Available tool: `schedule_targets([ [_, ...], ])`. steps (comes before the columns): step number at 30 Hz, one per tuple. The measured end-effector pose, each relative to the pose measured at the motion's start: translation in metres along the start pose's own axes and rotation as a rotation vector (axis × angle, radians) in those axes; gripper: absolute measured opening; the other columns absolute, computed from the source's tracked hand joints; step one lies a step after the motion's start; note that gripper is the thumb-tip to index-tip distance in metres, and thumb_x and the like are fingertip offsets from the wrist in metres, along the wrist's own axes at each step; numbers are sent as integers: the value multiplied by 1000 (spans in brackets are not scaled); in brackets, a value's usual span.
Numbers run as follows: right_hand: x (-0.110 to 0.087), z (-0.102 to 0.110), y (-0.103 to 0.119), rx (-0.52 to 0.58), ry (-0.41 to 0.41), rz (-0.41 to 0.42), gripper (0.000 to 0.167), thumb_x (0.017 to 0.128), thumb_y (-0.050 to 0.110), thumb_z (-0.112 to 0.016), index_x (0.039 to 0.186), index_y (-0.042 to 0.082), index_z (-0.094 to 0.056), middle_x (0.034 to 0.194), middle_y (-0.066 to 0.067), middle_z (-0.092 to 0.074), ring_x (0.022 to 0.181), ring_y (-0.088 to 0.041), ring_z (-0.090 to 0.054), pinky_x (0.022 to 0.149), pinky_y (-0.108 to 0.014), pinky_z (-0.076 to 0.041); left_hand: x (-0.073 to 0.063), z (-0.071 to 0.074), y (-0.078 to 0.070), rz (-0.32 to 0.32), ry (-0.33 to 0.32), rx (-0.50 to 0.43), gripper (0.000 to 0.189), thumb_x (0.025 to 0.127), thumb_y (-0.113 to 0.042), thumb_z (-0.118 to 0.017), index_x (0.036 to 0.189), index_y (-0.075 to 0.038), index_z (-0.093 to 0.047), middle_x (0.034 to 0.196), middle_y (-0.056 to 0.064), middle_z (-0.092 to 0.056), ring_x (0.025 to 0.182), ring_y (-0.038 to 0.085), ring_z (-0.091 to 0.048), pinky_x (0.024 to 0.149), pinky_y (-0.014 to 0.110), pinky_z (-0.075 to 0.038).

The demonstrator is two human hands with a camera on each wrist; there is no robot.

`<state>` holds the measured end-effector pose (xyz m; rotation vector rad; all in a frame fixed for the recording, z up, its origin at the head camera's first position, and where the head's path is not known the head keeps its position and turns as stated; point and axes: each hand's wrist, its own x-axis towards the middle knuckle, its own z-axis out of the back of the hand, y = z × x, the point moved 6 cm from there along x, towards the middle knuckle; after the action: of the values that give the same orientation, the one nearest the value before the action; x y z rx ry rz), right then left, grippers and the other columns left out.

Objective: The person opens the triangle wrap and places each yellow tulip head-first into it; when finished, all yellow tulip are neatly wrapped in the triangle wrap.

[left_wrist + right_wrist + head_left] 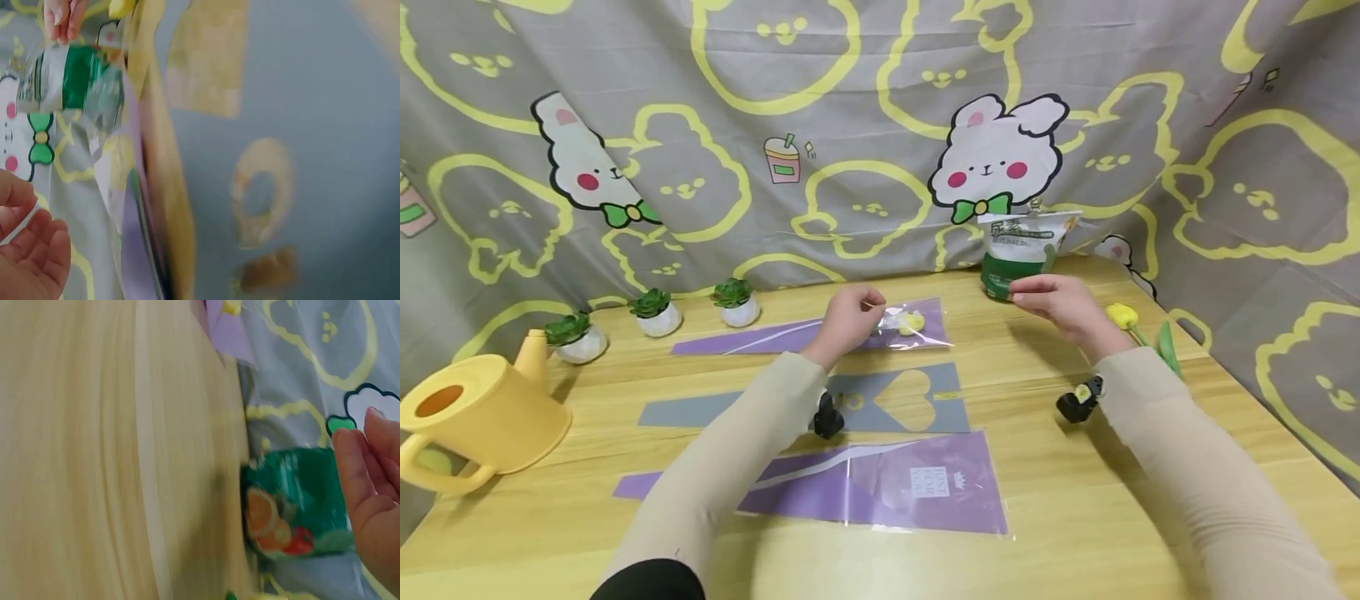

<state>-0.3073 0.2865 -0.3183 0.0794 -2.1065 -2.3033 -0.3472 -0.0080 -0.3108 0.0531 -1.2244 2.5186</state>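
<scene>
My left hand (852, 321) hovers over the far purple flower sleeve (775, 337), its fingers loosely bent and holding nothing. Inside that sleeve's clear end lies a yellow flower head (912, 323). In the left wrist view the same hand (34, 250) shows a gap between thumb and fingers. My right hand (1063, 308) is in the air just in front of a white and green fertilizer bag (1018, 258), which has a clip on top. Seen from the right wrist, the fingers of this hand (372, 475) are slightly bent with nothing between them, overlapping the bag's edge.
A grey sleeve with a heart window (955, 417) and a nearer purple sleeve (940, 517) lie flat on the wooden table (1075, 517). Beyond my right wrist lies a yellow tulip (1122, 315). Three potted succulents (657, 315) and a yellow watering can (490, 408) stand left. Patterned cloth hangs behind.
</scene>
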Motion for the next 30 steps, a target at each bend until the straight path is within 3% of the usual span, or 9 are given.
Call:
schedule_targets([
  [5, -20, 25, 3, -25, 11, -3, 18, 88, 7, -61, 92, 22, -70, 89, 14, -67, 86, 1, -63, 77, -14, -49, -19, -17, -13, -21, 139, -71, 13, 86, -7, -60, 96, 0, -66, 93, 10, -66, 85, 20, -59, 73, 26, -48],
  [11, -48, 50, 1, 38, 36, 3, 20, 88, 3, -60, 94, 20, -70, 91, 11, -68, 87, -1, -63, 77, -14, -49, -46, -39, -33, -86, 306, -96, 18, 87, -7, -62, 103, -1, -67, 99, 10, -67, 90, 18, -61, 77, 23, -49],
  [16, -70, 69, -9, 30, 42, -30, 23, 90, 3, -58, 95, 22, -69, 93, 12, -68, 89, 1, -63, 76, -13, -49, -62, -46, -29, -94, 375, -102, 19, 87, -5, -62, 104, 0, -67, 103, 13, -67, 95, 20, -62, 81, 25, -50],
  [20, -84, 80, -17, 29, 80, -36, 30, 91, -1, -53, 97, 23, -69, 95, 11, -68, 90, 1, -63, 76, -14, -50, -67, -47, -20, -107, 387, -105, 17, 87, -5, -62, 101, 0, -68, 101, 11, -68, 92, 15, -62, 80, 24, -50],
  [21, -86, 82, -19, 7, 80, -37, 31, 91, -2, -53, 97, 24, -69, 96, 11, -67, 90, 1, -62, 75, -14, -49, -66, -50, -14, -141, 384, -112, 15, 87, -8, -63, 100, -3, -69, 99, 8, -69, 90, 12, -62, 78, 22, -50],
  [24, -95, 88, -25, -126, 70, -59, 28, 92, 4, -54, 102, 27, -67, 99, 16, -66, 90, 4, -60, 75, -14, -49, -66, -50, -11, -165, 389, -86, 14, 86, -7, -63, 98, -3, -69, 97, 6, -70, 89, 11, -63, 78, 21, -50],
  [27, -103, 92, -32, -290, 53, -115, 23, 92, 14, -58, 109, 27, -64, 100, 21, -64, 90, 6, -58, 74, -14, -47, -65, -52, -8, -154, 410, -35, 14, 86, -7, -63, 98, -4, -69, 97, 6, -70, 91, 13, -64, 80, 21, -50],
  [28, -106, 92, -35, -324, 54, -134, 23, 92, 16, -58, 111, 26, -63, 100, 22, -63, 90, 7, -57, 74, -14, -47, -66, -50, -11, -121, 422, -10, 15, 85, -3, -63, 99, -1, -68, 99, 8, -70, 93, 16, -64, 82, 22, -50],
  [30, -110, 94, -40, -376, 54, -173, 22, 91, 20, -59, 111, 27, -63, 98, 23, -63, 89, 7, -57, 73, -15, -48, -65, -52, -8, -123, 436, 23, 16, 85, -3, -63, 100, -1, -68, 100, 9, -70, 95, 18, -65, 82, 23, -50],
])
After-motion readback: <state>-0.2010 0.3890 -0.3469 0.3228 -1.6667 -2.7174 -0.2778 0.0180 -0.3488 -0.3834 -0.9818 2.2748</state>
